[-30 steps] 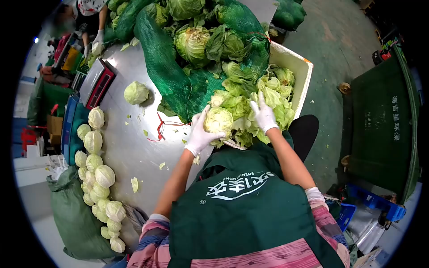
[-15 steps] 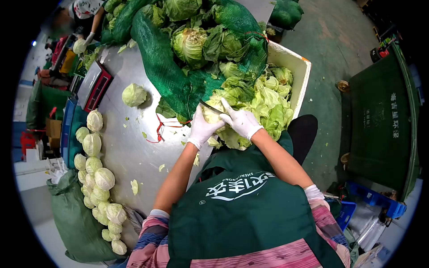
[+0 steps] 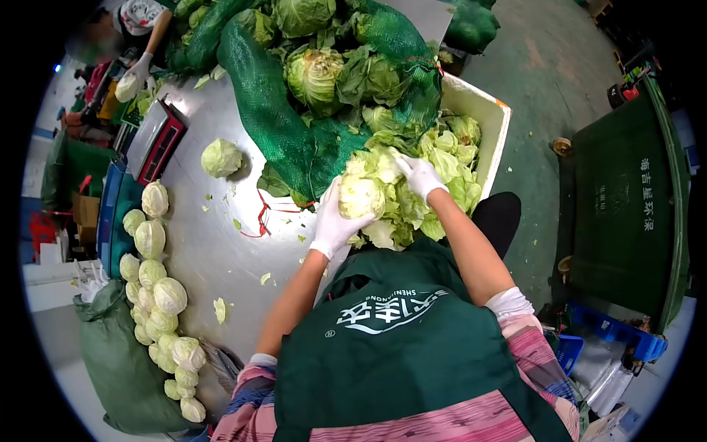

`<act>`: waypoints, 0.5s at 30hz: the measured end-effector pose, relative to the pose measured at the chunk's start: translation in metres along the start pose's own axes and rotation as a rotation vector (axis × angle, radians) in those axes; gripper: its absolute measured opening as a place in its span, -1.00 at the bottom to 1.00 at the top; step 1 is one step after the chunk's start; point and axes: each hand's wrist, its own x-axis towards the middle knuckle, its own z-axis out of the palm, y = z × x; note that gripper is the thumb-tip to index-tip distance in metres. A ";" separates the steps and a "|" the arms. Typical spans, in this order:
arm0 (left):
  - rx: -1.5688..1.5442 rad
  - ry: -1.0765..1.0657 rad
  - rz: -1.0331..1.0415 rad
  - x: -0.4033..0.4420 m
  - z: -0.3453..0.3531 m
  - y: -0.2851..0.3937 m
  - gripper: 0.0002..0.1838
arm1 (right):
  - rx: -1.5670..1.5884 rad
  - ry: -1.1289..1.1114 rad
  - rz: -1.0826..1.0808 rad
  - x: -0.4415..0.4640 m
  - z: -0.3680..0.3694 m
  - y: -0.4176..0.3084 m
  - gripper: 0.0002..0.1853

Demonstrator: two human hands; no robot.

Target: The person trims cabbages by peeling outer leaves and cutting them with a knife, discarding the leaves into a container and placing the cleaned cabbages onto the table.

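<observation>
A pale, trimmed cabbage [image 3: 361, 197] rests in my left hand [image 3: 336, 219], white-gloved, its fingers wrapped round the left and lower side. My right hand [image 3: 421, 177], also gloved, is closed at the upper right of the cabbage, its fingertips on a pale cabbage leaf [image 3: 384, 163] standing away from the head. The knife seen earlier is hidden now. Beneath both hands, loose outer leaves [image 3: 447, 166] fill a white foam box [image 3: 495, 151]. Beyond them lies an open green mesh sack [image 3: 261, 121] with untrimmed cabbages [image 3: 315, 77] in it.
A single cabbage [image 3: 222, 158] sits on the metal table [image 3: 243, 287], with trimmed cabbages [image 3: 171, 296] lined along its left edge. Red string [image 3: 262, 214] lies near the sack. A scale [image 3: 156, 140] stands at the back left, near another person [image 3: 143, 29]. At right is a green bin [image 3: 622, 199].
My right hand has moved right and up, away from the cabbage's middle, and the knife has gone from sight. The cabbage shows paler in my left hand. The other person's cabbage has shifted.
</observation>
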 end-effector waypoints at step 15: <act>-0.087 -0.020 -0.069 0.003 -0.002 -0.019 0.05 | 0.021 -0.028 -0.290 -0.054 0.041 -0.026 -0.37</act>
